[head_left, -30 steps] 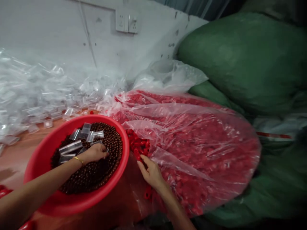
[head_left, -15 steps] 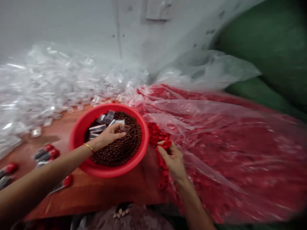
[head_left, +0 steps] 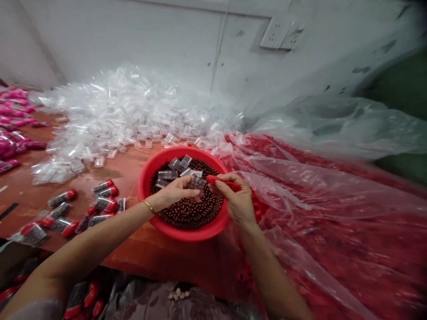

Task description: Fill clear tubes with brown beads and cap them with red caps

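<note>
Case (head_left: 198, 183), clear, pinched between thumb and fingers of your left hand (head_left: 178, 191), above the beads (head_left: 187, 218). Dark beads show at its wall; whether they lie inside or behind, and how full it is, you cannot tell from this view. Just to its right, your right hand (head_left: 238, 195) grips a red cap (head_left: 211, 179) between thumb and fingertips, with more red showing in the palm. Case and cap lie close together, seemingly apart; the mouth of the case is too small to make out.

For good work at what appears to be the capping step, tilt the mouth slightly upward, square the cap to it, and press straight along the case's length; a skewed cap would probably jam or spill beads. Grip the thin wall lightly, since it may flex. Work above the basin (head_left: 190, 234), so that strays drop among the beads.

Outward from your hands: loose cases (head_left: 167, 174) lie on the beads, at the left and far side of the basin. Capped cases (head_left: 62, 197) lie to the left on the table (head_left: 133, 253). Beyond, a heap of clear cases (head_left: 110, 115) backs onto the wall (head_left: 150, 40); to the right spreads a plastic bag (head_left: 333, 209) of red pieces.
</note>
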`<state>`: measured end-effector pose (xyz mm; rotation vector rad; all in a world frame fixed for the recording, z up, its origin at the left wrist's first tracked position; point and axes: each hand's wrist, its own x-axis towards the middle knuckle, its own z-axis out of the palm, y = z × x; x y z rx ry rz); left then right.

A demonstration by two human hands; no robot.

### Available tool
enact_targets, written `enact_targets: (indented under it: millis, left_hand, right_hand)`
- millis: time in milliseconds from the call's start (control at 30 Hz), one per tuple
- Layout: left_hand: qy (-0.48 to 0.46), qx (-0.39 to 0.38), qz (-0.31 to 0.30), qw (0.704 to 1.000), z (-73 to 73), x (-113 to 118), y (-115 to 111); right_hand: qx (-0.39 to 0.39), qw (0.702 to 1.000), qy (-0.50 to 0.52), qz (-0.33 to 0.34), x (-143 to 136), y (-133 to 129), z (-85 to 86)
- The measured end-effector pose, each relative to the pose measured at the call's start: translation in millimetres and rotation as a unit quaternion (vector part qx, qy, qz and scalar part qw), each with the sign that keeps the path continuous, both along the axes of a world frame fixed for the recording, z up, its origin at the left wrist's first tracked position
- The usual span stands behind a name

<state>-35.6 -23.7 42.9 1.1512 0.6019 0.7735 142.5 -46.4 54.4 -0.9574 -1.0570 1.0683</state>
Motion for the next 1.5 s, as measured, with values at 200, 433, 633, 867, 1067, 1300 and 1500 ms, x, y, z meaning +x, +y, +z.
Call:
enact_targets:
  millis: [200, 433, 633, 867, 1067, 1300, 1500]
  left_hand:
    - [-0.036, 0.005, -0.005, 0.999, 1.5, -2.9, 1.0]
    - [-0.048, -0.026, -0.023, 0.998, 3.3, -1.4, 2.6]
    - [-0.007, 0.013, -0.052, 0.999, 6.6, -1.1, 2.2]
    - [0.062, 0.037, -0.035, 0.997, 1.0, 1.5, 3.2]
    - [0.071, 0.058, -0.026, 0.995, 2.2, 1.9, 2.4]
    - [0.055, 0.063, -0.008, 0.996, 0.4, 2.8, 3.1]
    - [0.094, 0.089, -0.003, 0.992, -1.6, 4.7, 3.4]
  right_hand:
    - [-0.018, 0.993, -0.107, 0.037, -5.5, 3.4, -9.4]
    - [-0.052, 0.971, -0.19, 0.138, 1.3, 7.8, 3.3]
    - [0.016, 0.962, -0.218, 0.163, -1.1, 27.3, 13.4]
    - [0.057, 0.934, -0.3, 0.187, -4.5, 30.2, 25.4]
    - [0.121, 0.919, -0.353, 0.127, -11.5, 31.3, 22.1]
    - [-0.083, 0.976, -0.115, 0.167, -11.0, 33.0, 15.6]
    - [-0.117, 0.969, -0.14, 0.164, -1.8, 22.9, 8.6]
